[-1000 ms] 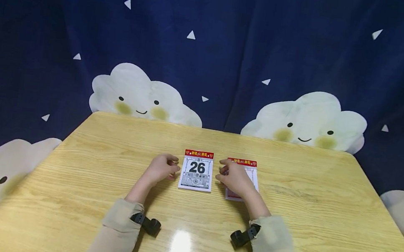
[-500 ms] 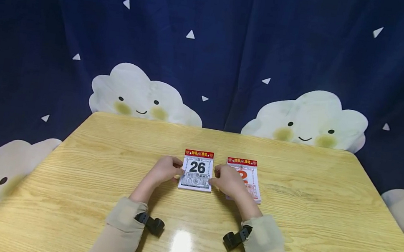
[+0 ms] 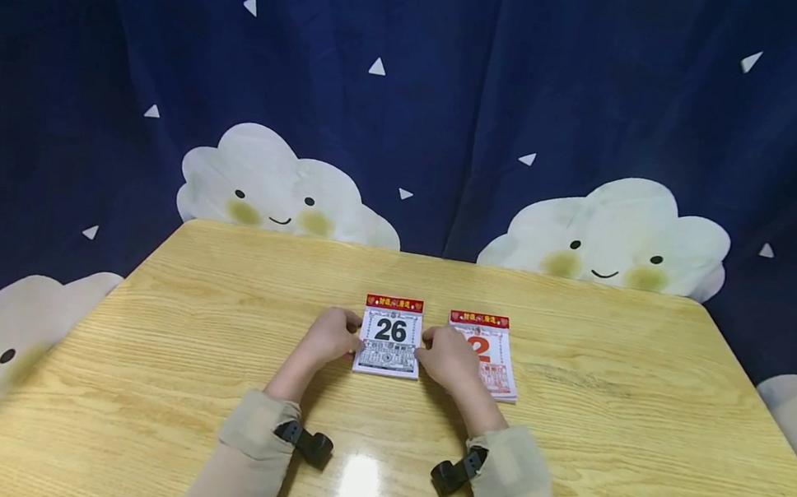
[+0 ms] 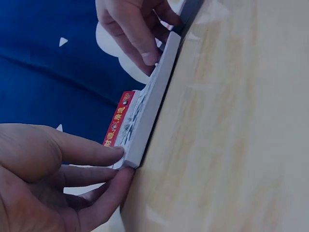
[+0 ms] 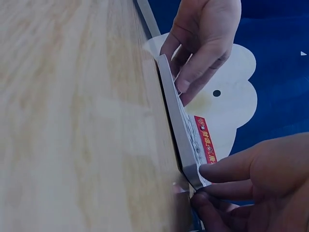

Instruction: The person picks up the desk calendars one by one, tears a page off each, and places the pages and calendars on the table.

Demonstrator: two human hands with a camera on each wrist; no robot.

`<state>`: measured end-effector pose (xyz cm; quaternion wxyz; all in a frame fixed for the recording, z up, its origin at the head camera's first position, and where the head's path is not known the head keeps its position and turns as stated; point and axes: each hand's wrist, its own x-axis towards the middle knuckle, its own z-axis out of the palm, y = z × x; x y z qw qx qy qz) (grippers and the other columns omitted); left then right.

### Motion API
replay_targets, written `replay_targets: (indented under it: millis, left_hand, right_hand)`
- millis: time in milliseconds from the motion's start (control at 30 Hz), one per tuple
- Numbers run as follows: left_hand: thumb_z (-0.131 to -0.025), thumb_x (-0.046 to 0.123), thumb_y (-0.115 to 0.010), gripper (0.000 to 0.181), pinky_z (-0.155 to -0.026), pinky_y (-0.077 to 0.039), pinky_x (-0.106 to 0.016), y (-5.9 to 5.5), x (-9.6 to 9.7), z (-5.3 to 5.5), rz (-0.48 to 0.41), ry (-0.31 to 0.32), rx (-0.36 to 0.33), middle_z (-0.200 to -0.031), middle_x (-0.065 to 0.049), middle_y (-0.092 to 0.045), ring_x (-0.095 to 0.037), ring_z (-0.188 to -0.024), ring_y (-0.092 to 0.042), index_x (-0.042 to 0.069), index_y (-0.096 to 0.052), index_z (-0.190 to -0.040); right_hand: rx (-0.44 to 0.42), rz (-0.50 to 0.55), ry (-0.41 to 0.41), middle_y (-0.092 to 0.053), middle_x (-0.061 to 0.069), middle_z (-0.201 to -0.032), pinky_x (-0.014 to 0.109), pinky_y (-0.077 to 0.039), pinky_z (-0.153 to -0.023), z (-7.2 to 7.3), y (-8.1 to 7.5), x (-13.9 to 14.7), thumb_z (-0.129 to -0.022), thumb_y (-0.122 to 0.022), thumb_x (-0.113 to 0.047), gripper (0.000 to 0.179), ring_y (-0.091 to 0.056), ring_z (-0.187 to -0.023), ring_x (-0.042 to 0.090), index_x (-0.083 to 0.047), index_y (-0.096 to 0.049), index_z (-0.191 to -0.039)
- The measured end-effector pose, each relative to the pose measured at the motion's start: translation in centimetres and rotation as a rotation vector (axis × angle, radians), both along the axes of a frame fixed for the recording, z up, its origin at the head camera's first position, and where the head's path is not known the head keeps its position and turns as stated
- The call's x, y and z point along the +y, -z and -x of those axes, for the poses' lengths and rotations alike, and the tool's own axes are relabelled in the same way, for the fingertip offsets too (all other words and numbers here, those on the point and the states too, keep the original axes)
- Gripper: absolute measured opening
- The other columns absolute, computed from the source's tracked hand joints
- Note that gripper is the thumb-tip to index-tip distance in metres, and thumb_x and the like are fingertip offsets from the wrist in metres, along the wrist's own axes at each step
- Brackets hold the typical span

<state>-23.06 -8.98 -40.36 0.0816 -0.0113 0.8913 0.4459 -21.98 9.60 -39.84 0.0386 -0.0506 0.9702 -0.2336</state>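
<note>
A tear-off calendar (image 3: 390, 335) with a red header and a black 26 lies face up on the wooden table. My left hand (image 3: 332, 336) pinches its left edge; the left wrist view shows the thumb on the top sheet and fingertips at the side of the pad (image 4: 149, 108). From the opposite side, my right hand (image 3: 448, 357) pinches the right edge, thumb over the sheet in the right wrist view. A second tear-off calendar (image 3: 499, 369) with a red 2 lies just right of it, partly hidden behind my right hand.
The wooden table (image 3: 606, 440) reaches back to a dark blue curtain (image 3: 416, 101) printed with white clouds and triangles. Each wrist wears a black camera on a strap, the left camera (image 3: 316, 447) and the right camera (image 3: 448, 477).
Both hands have moved inward from beside the calendar marked 26 and taken hold of its edges. The red 2 on the other calendar has come into view as the right hand shifted left.
</note>
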Motion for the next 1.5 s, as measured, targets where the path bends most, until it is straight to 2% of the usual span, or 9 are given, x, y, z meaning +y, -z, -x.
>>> replay_targets:
  millis: [167, 467, 667, 833, 1033, 1300, 1400, 1500]
  left_hand:
    - [-0.073, -0.005, -0.064, 0.036, -0.052, -0.053, -0.023, 0.0, 0.24, -0.16, -0.012, -0.077, 0.009, -0.093, -0.016, -0.056, -0.018, -0.066, -0.058, -0.009, -0.06, -0.108]
    - [-0.069, -0.004, -0.066, 0.041, -0.049, -0.051, -0.022, 0.0, 0.45, -0.22, 0.011, -0.108, 0.075, -0.084, -0.015, -0.06, -0.013, -0.054, -0.056, -0.001, -0.063, -0.11]
    - [-0.07, -0.005, -0.066, 0.042, -0.048, -0.052, -0.023, 0.13, 0.39, -0.31, -0.022, -0.131, 0.065, -0.083, -0.014, -0.058, -0.014, -0.051, -0.058, 0.003, -0.063, -0.111]
    - [-0.072, -0.005, -0.066, 0.04, -0.051, -0.053, -0.023, 0.19, 0.43, -0.31, -0.068, -0.148, 0.054, -0.085, -0.013, -0.059, -0.014, -0.057, -0.057, 0.003, -0.063, -0.112]
    - [-0.075, -0.005, -0.064, 0.04, -0.057, -0.055, -0.026, 0.15, 0.57, -0.05, -0.156, -0.167, 0.05, -0.084, -0.014, -0.06, -0.019, -0.068, -0.06, 0.001, -0.06, -0.114]
    - [-0.074, -0.003, -0.064, 0.038, -0.052, -0.052, -0.022, 0.04, 0.39, 0.09, -0.081, -0.16, 0.098, -0.086, -0.012, -0.062, -0.013, -0.063, -0.057, 0.0, -0.062, -0.112]
    - [-0.073, -0.001, -0.064, 0.039, -0.049, -0.047, -0.019, -0.12, 0.3, 0.09, -0.077, -0.154, 0.124, -0.088, -0.012, -0.064, -0.012, -0.061, -0.056, 0.001, -0.062, -0.112]
    - [-0.073, -0.001, -0.065, 0.039, -0.051, -0.045, -0.018, -0.3, 0.26, 0.12, -0.118, -0.15, 0.143, -0.089, -0.012, -0.065, -0.011, -0.061, -0.055, 0.001, -0.063, -0.111]
  right_hand:
    - [0.001, -0.01, 0.028, -0.063, 0.012, -0.11, 0.041, -0.05, -0.07, -0.25, -0.08, -0.28, -0.078, -0.065, -0.021, 0.034, -0.06, -0.095, 0.029, -0.01, -0.066, -0.11]
    - [0.009, -0.012, 0.062, -0.064, 0.012, -0.108, 0.04, -0.05, -0.064, -0.47, -0.39, -0.43, -0.079, -0.064, -0.016, 0.031, -0.061, -0.09, 0.028, -0.01, -0.066, -0.11]
    - [0.037, 0.057, 0.071, -0.064, 0.012, -0.111, 0.042, -0.05, -0.072, -0.43, -0.21, -0.45, -0.08, -0.064, -0.015, 0.032, -0.059, -0.099, 0.03, -0.009, -0.066, -0.111]
    - [0.089, 0.119, 0.084, -0.066, 0.011, -0.107, 0.042, -0.049, -0.075, -0.32, 0.19, -0.38, -0.078, -0.063, -0.013, 0.031, -0.06, -0.098, 0.031, -0.008, -0.067, -0.108]
    - [0.146, 0.257, 0.116, -0.067, 0.012, -0.102, 0.043, -0.047, -0.083, -0.14, 0.29, -0.4, -0.077, -0.062, -0.009, 0.031, -0.059, -0.1, 0.032, -0.005, -0.067, -0.107]
    - [0.089, 0.42, 0.171, -0.065, 0.012, -0.109, 0.041, -0.044, -0.089, 0.09, 0.22, -0.27, -0.077, -0.063, -0.01, 0.033, -0.055, -0.108, 0.029, -0.005, -0.065, -0.11]
    - [0.04, 0.52, 0.213, -0.063, 0.011, -0.11, 0.036, -0.048, -0.083, 0.19, 0.05, -0.16, -0.077, -0.063, -0.008, 0.033, -0.059, -0.098, 0.024, -0.006, -0.066, -0.11]
    - [0.001, 0.627, 0.258, -0.063, 0.011, -0.109, 0.028, -0.05, -0.074, 0.31, -0.24, 0.1, -0.076, -0.063, -0.006, 0.033, -0.061, -0.083, 0.015, -0.006, -0.066, -0.109]
